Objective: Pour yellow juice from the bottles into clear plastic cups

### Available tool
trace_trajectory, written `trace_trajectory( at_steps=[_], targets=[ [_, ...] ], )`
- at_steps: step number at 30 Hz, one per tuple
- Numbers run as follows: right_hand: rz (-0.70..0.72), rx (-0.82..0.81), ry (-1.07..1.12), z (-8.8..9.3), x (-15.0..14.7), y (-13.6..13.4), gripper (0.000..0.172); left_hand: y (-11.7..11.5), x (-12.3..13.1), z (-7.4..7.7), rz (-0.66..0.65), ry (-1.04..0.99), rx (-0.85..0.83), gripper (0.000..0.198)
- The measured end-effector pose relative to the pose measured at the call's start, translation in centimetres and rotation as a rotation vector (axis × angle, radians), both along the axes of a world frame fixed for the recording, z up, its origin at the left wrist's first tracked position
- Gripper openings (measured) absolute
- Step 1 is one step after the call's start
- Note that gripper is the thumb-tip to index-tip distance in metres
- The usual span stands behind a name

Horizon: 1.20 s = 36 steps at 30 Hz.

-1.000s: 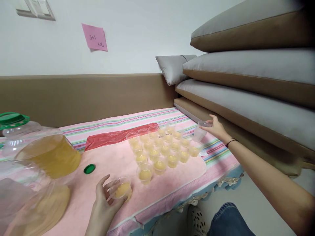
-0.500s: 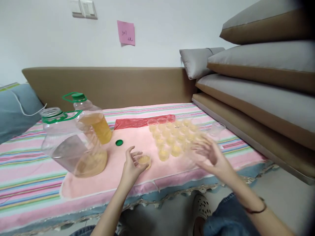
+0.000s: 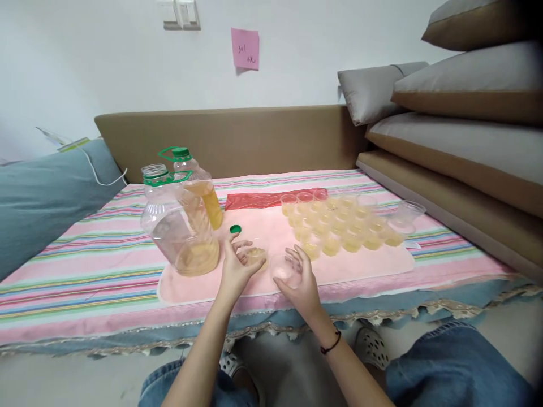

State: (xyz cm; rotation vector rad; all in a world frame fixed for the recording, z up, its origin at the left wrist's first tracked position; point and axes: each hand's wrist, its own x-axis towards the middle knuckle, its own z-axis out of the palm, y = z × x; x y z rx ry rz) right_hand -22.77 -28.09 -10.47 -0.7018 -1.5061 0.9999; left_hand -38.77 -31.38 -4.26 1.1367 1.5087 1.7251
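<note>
My left hand (image 3: 237,263) curls round a clear plastic cup (image 3: 256,257) of yellow liquid on the pink mat. Close by on the right, my right hand (image 3: 303,280) grips a second clear plastic cup (image 3: 282,272), which looks empty, between thumb and fingers. Rows of filled cups (image 3: 331,244) stand to the right of both hands. An uncapped large bottle (image 3: 180,220), low on yellow liquid, is left of my left hand. Behind it stands a capped bottle (image 3: 212,200) with more liquid. A green cap (image 3: 235,229) lies just beyond my left fingertips.
A red plastic bag (image 3: 254,200) lies flat behind the mat (image 3: 182,288). Clear empty cups (image 3: 409,210) rest at the right end of the rows. Stacked cushions (image 3: 466,130) rise on the right, and a blue pillow (image 3: 55,198) is at the left.
My right hand has come left from beside the cup rows to near my left hand, with the empty cup in it. My left hand remains at the filled cup. The view has turned left.
</note>
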Motion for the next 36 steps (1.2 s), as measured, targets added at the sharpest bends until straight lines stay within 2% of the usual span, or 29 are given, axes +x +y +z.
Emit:
trace_trajectory(
  at_steps=[4,8,11,13,15,17,20,25,36],
  targets=[
    [0.015,-0.014,0.004,-0.8,-1.7,0.8,0.079,-0.1,-1.2,-0.2,0.026,-0.073,-0.028,0.084],
    [0.009,-0.048,0.000,-1.3,-2.0,0.8,0.081,0.0,-1.8,-0.3,0.028,-0.080,-0.061,0.062],
    [-0.001,-0.091,-0.012,-1.5,-1.8,0.7,0.088,0.0,-1.9,-0.2,0.013,-0.046,-0.065,0.057],
    [0.002,-0.126,-0.025,-1.6,-1.8,0.8,0.081,0.0,-1.9,-0.1,0.009,-0.016,-0.056,0.058],
    [0.010,-0.153,-0.029,-1.6,-1.9,1.1,0.066,-0.1,-1.8,0.1,0.012,0.023,-0.040,0.060],
    [0.015,-0.169,-0.017,-1.4,-2.1,1.5,0.058,-0.2,-1.7,0.2,0.020,0.074,-0.028,0.060],
    [0.020,-0.189,0.019,-1.4,-2.5,2.1,0.059,-0.4,-1.8,0.1,0.038,0.174,-0.023,0.057],
    [0.030,-0.212,0.052,-1.8,-2.7,2.2,0.060,-0.4,-2.0,-0.6,0.087,0.508,0.041,0.053],
    [0.036,-0.210,0.060,-2.1,-2.3,2.1,0.060,-0.1,-1.3,-0.5,0.130,0.776,0.114,0.058]
  ],
)
